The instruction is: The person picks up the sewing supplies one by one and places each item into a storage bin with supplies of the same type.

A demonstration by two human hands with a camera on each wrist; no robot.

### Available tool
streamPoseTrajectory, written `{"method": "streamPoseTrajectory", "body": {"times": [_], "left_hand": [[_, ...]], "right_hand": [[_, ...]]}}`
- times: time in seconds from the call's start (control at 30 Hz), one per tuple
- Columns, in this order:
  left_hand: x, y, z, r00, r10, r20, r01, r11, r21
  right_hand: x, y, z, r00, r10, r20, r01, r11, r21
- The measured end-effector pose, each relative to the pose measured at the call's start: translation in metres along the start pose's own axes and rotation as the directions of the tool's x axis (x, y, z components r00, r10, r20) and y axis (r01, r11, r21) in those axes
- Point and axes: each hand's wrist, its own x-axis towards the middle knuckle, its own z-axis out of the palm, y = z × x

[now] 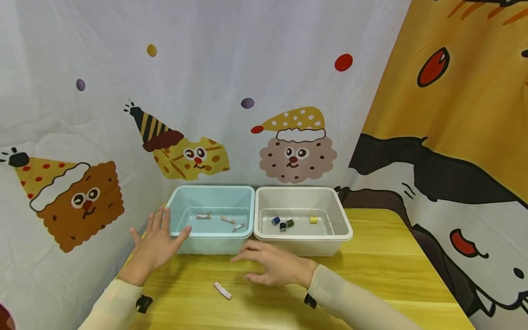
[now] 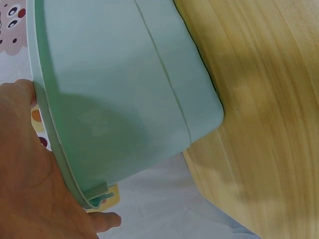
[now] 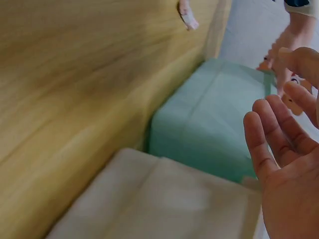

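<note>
My left hand (image 1: pixel 154 247) is at the left front corner of the light blue bin (image 1: pixel 214 245), its fingers spread at the rim. In the left wrist view that hand (image 2: pixel 40 164) touches the bin's edge. My right hand (image 1: pixel 276 263) hovers before the two bins with loosely bent fingers and nothing in them. On the table to its left lies a small, narrow pinkish-white patterned piece (image 1: pixel 222 290), its exact kind unclear; the right wrist view shows it (image 3: pixel 188 19) too. Several similar small pieces (image 1: pixel 203 216) lie inside the blue bin.
A white bin (image 1: pixel 305 238) stands right beside the blue one. It holds several thread spools, among them a blue spool (image 1: pixel 275 221) and a yellow spool (image 1: pixel 313 220). The wooden table (image 1: pixel 383 270) meets a printed cloth (image 1: pixel 288 55) behind the bins.
</note>
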Motion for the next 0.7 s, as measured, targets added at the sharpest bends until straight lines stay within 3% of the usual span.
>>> {"method": "streamPoseTrajectory", "body": {"times": [0.27, 0.7], "left_hand": [[-0.001, 0.0, -0.001, 1.0, -0.001, 0.001, 0.001, 1.0, -0.005], [0.0, 0.0, -0.001, 1.0, 0.001, 0.002, -0.001, 1.0, -0.019]], "right_hand": [[0.011, 0.004, 0.025, 0.991, 0.024, 0.134, -0.021, 1.0, -0.021], [0.025, 0.015, 0.055, 0.967, 0.046, 0.252, -0.048, 0.999, -0.001]]}}
